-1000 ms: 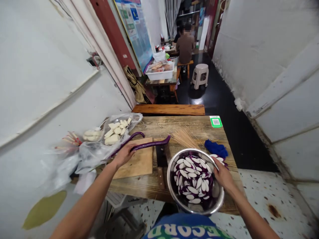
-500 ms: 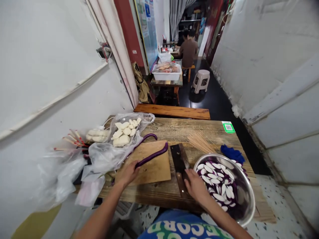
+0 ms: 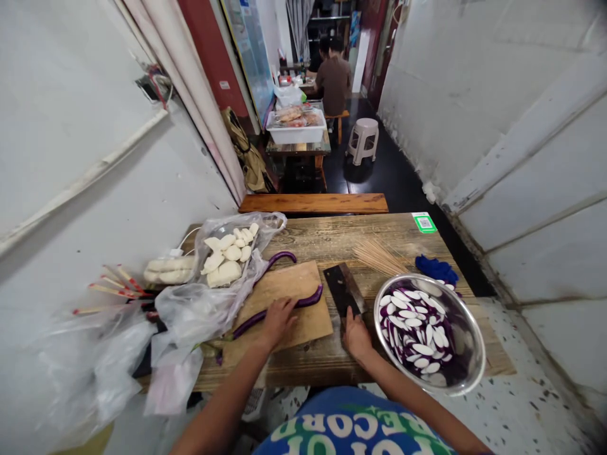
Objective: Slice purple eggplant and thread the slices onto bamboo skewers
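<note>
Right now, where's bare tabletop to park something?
Free: the far strip of the table between the plastic bag and green sticker. Crowded: cutting board with eggplant, cleaver, skewers, bowl and both hands along the near edge.

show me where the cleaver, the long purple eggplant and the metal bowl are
cleaver [image 3: 342, 288], head view, flat of the blade
long purple eggplant [image 3: 310, 298], head view, its far end
metal bowl [image 3: 477, 338], head view, right rim
</note>
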A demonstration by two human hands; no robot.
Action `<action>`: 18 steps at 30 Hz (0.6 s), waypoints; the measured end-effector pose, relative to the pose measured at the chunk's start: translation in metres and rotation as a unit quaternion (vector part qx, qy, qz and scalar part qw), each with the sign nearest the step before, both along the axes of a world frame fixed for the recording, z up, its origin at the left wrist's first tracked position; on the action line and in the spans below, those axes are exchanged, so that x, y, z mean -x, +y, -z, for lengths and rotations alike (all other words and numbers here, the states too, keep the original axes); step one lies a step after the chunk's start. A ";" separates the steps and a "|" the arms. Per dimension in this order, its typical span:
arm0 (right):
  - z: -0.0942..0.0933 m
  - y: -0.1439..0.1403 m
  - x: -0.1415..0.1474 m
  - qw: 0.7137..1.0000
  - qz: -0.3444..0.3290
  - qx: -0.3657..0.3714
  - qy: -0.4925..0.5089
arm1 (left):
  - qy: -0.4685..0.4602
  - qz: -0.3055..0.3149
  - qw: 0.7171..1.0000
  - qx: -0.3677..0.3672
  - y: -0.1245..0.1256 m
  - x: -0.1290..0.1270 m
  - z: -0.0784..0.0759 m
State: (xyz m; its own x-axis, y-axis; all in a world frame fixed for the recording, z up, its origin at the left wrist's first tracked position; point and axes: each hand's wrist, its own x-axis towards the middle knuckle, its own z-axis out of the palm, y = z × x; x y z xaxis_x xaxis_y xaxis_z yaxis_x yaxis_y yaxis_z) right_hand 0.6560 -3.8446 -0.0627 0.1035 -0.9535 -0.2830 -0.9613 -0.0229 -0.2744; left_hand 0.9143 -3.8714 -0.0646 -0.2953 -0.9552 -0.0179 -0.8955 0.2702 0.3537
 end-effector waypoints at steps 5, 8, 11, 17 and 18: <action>-0.011 -0.004 0.008 0.994 0.069 0.011 -0.083 | -0.040 0.018 0.998 -0.033 -0.020 0.061 0.003; -0.030 0.001 0.017 0.987 0.072 0.033 -0.137 | 0.017 0.024 0.998 -0.064 -0.027 0.067 -0.013; -0.051 0.010 0.025 0.983 0.051 0.049 -0.172 | 0.129 0.052 0.982 -0.126 -0.026 0.060 -0.039; -0.079 0.025 0.030 0.989 -0.013 0.030 -0.143 | 0.153 0.037 0.951 -0.267 -0.025 0.043 -0.061; -0.080 0.027 0.029 0.992 -0.017 0.026 -0.124 | 0.142 0.039 0.954 -0.262 -0.026 0.041 -0.057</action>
State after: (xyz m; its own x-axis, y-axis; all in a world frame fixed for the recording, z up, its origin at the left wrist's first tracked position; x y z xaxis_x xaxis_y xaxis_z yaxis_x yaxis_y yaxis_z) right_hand 0.6271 -3.8180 0.0174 0.1965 -0.9611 -0.1943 -0.8625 -0.0751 -0.5004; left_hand 0.8735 -3.8975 -0.0073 -0.4287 -0.8124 -0.3954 -0.7274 0.0508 0.6843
